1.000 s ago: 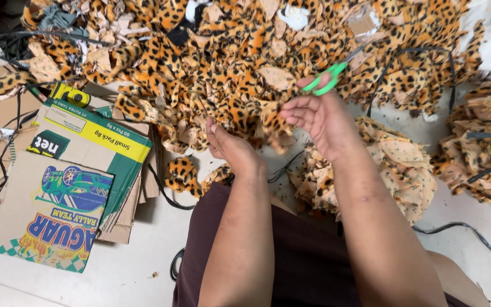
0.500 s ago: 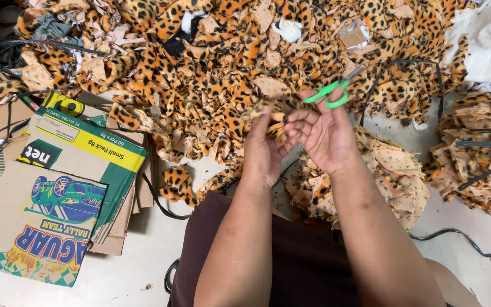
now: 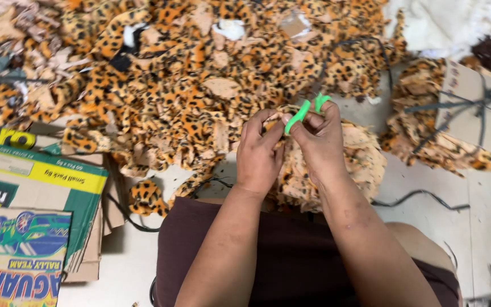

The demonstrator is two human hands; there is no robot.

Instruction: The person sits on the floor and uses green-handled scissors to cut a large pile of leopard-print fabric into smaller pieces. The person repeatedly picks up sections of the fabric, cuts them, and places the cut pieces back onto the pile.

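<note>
- Leopard-print fabric heap [image 3: 200, 74] covers the floor ahead; flattened cartons [image 3: 35, 227] sit left.
- Both hands have come together since a second ago, up off the heap.
- Left hand [image 3: 259, 153] pinches a small fabric scrap [image 3: 274, 116], fingers pressed together.
- Right hand [image 3: 319, 139] grips green scissors [image 3: 305, 108], now at the scrap, likely cutting; blades hidden.

A pale floor [image 3: 427, 187] carries everything. A big heap of leopard-print fabric scraps [image 3: 200, 74] covers the upper half of the frame. Flattened cardboard boxes [image 3: 35, 227] lie stacked at lower left. At upper right a cardboard sheet [image 3: 473, 96] rests on more scraps. A black cable [image 3: 416, 196] runs across the bare floor at right.
</note>
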